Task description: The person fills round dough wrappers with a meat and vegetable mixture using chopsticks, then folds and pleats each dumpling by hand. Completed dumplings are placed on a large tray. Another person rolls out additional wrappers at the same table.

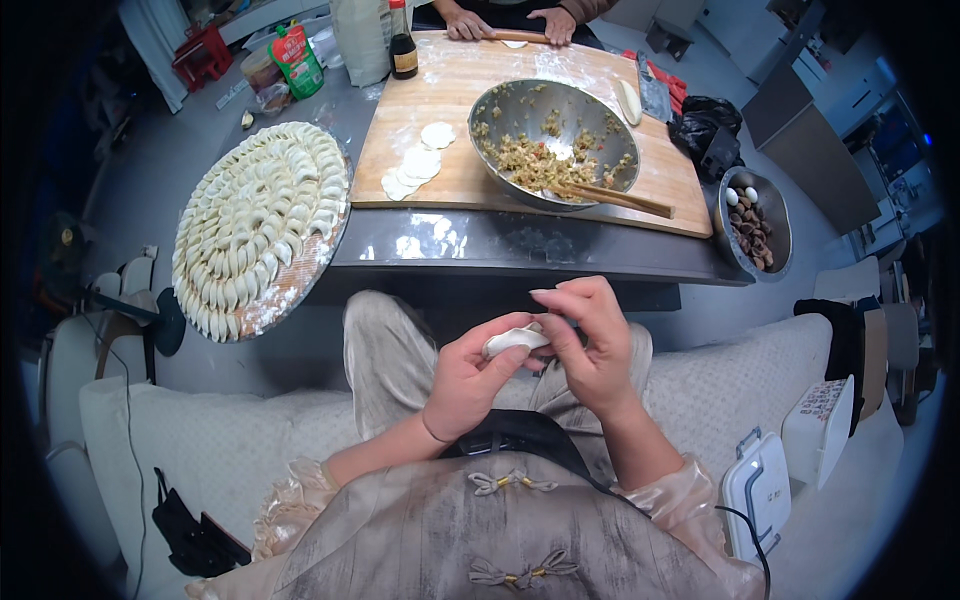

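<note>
A folded dumpling [516, 340] is held in my left hand [472, 375], between thumb and fingers, above my lap. The thumb and a finger of my right hand [589, 345] are at the dumpling's right end; its index finger is raised. Beyond my hands, a steel bowl [487, 161] of chopped filling [536, 161] stands on a wooden board [457, 82], with wooden chopsticks [630, 201] resting in it. Several round dough wrappers [421, 163] lie left of the bowl. A round tray [300, 281] at the left bears many shaped dumplings [255, 217] in rings.
Across the board, a person's hands [510, 26] rest on a rolling pin [517, 35]. A sauce bottle [403, 52], a flour bag [361, 45] and a green-red pouch [296, 64] stand at the back left. At the right are a dough roll [629, 103] and a metal basin [776, 217] holding brown pieces.
</note>
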`<state>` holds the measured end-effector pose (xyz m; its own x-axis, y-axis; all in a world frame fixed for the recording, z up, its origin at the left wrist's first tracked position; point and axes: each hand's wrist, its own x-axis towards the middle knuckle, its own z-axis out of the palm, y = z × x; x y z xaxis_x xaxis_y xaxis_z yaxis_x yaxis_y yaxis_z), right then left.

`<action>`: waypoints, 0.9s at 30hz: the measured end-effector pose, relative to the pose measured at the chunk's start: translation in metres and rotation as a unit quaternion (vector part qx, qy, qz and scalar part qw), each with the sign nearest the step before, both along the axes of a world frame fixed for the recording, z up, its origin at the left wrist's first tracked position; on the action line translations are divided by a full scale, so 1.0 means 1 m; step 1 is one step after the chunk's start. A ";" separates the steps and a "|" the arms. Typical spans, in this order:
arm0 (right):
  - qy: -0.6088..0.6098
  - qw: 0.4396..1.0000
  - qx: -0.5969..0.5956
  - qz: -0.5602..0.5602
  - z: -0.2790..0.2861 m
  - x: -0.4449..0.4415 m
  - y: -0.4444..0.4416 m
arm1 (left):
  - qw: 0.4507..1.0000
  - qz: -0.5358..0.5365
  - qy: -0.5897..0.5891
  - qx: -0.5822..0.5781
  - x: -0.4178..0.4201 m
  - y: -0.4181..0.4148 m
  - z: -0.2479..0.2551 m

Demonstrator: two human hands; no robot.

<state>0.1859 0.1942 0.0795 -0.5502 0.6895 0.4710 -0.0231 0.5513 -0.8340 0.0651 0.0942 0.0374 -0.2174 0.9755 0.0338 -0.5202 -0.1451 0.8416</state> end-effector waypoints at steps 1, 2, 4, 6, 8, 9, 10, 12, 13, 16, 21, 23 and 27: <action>0.019 0.999 -0.031 -0.015 -0.002 0.000 0.000 | 1.000 0.011 0.000 0.013 0.000 0.001 0.002; -0.006 1.000 -0.015 -0.006 -0.009 0.008 0.006 | 0.999 0.029 0.016 0.022 -0.001 0.001 0.007; 0.043 0.984 -0.164 0.049 -0.018 0.012 0.003 | 0.998 0.040 0.032 0.027 -0.005 -0.001 0.005; 0.057 0.965 -0.229 0.116 -0.023 0.013 0.002 | 0.997 0.056 0.035 0.050 -0.005 -0.002 0.002; 0.050 0.966 -0.219 0.126 -0.022 0.010 -0.001 | 0.997 0.052 0.030 0.058 -0.004 -0.001 0.003; 0.048 0.966 -0.226 0.115 -0.020 0.009 -0.004 | 0.996 0.051 0.027 0.062 -0.004 -0.002 0.002; 0.039 0.971 -0.214 0.100 -0.018 0.009 -0.004 | 0.996 0.051 0.028 0.062 -0.003 -0.002 0.001; 0.020 0.979 -0.190 0.070 -0.015 0.008 -0.004 | 0.996 0.053 0.030 0.062 -0.001 -0.002 -0.001; 0.019 0.982 -0.177 0.060 -0.014 0.008 -0.004 | 0.996 0.052 0.034 0.058 -0.001 -0.002 0.000; 0.017 0.993 -0.111 0.032 -0.011 0.008 -0.005 | 0.997 0.054 0.037 0.040 -0.001 -0.001 0.005; 0.010 1.000 0.016 -0.002 -0.010 0.007 -0.005 | 0.997 0.057 0.060 0.010 -0.003 -0.002 -0.001; -0.005 1.000 0.023 0.000 -0.011 0.007 -0.005 | 0.995 0.059 0.078 0.002 -0.006 -0.004 -0.004; -0.017 0.998 0.056 0.015 -0.010 0.007 0.000 | 0.993 0.056 0.104 -0.011 -0.009 -0.006 -0.004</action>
<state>0.1934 0.1937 0.0694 -0.5875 0.6168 0.5239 -0.0133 0.6399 -0.7683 0.0560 0.0880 0.0335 -0.3149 0.9467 0.0676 -0.3163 -0.1718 0.9330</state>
